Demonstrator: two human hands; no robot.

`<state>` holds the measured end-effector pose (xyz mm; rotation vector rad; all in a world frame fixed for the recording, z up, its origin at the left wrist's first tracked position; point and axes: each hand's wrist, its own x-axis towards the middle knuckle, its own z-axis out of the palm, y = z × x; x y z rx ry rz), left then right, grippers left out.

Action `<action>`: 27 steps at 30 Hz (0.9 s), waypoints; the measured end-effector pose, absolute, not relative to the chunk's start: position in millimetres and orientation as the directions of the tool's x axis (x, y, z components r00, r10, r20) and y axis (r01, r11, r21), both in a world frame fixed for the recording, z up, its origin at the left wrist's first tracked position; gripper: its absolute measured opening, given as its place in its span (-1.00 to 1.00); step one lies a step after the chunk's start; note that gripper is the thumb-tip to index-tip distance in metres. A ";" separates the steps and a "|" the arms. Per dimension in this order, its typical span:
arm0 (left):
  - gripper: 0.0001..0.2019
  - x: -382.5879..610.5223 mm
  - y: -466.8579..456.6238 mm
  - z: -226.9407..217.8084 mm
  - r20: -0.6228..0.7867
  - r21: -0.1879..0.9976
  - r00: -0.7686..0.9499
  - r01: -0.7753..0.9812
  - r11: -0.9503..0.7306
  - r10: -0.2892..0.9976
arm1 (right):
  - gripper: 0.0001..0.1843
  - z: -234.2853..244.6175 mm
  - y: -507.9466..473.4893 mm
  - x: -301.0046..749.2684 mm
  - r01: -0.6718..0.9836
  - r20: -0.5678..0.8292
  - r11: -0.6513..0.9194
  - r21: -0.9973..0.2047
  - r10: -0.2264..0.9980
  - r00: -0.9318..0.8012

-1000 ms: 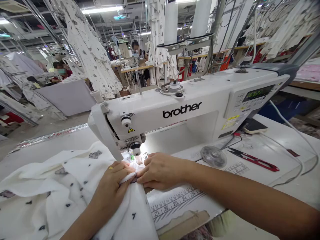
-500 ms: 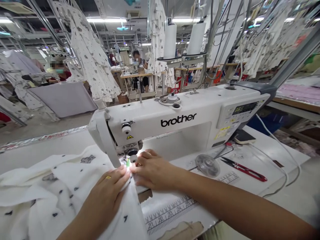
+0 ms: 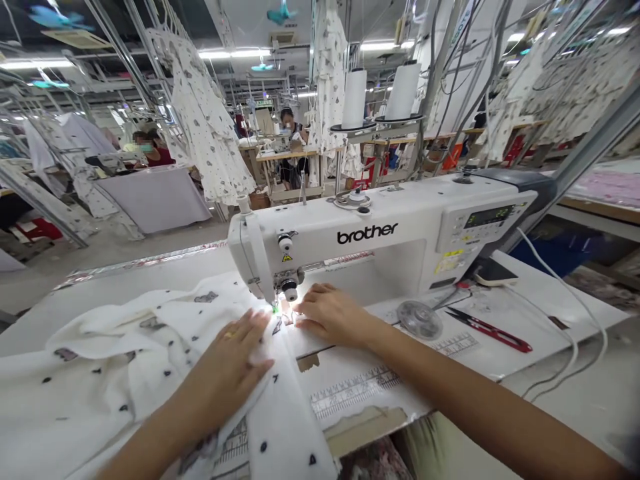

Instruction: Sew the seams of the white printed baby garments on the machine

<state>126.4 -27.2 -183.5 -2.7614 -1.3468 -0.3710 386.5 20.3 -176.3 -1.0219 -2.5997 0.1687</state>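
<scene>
White fabric (image 3: 165,340) printed with small dark motifs lies bunched at the left, and a strip of it hangs over the front table edge. My left hand (image 3: 235,360) rests flat on this fabric, fingers stretched and thumb apart, just left of the needle area. My right hand (image 3: 335,313) is at the fabric's right edge beside the presser foot, thumb and fingertips drawn together on the cloth; lamp glare washes out the tips. Over both stands a white sewing machine (image 3: 320,233). A small green piece (image 3: 275,309) shows by the needle.
Right of my hand lie a clear round disc (image 3: 420,320) and red-handled thread snips (image 3: 493,330). A printed ruler (image 3: 355,390) runs along the table front. Thread cones (image 3: 355,99) stand behind the machine. Printed garments (image 3: 205,127) hang beyond, with people at other machines.
The view has shifted, so the machine appears farther right. My left hand has spread its thumb and sits farther from the needle. The fabric strip's lower end shows more at the front.
</scene>
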 end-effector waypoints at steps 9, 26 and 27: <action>-0.47 67.4 -89.7 -228.9 0.388 -0.095 0.517 0.846 -0.525 0.763 | -0.63 -216.3 -116.0 375.1 0.503 0.473 0.781 -0.370 0.624 -0.622; -0.53 81.9 -77.2 -138.5 -0.328 0.931 -0.040 0.156 0.330 0.944 | -0.31 -202.0 -123.0 310.4 -0.345 -0.096 -0.229 -0.910 0.927 -0.362; -0.54 86.9 -79.5 -139.3 -0.312 0.937 -0.034 0.153 0.313 0.950 | -0.24 -196.2 -118.2 299.1 -0.461 -0.119 -0.313 -0.830 0.908 -0.401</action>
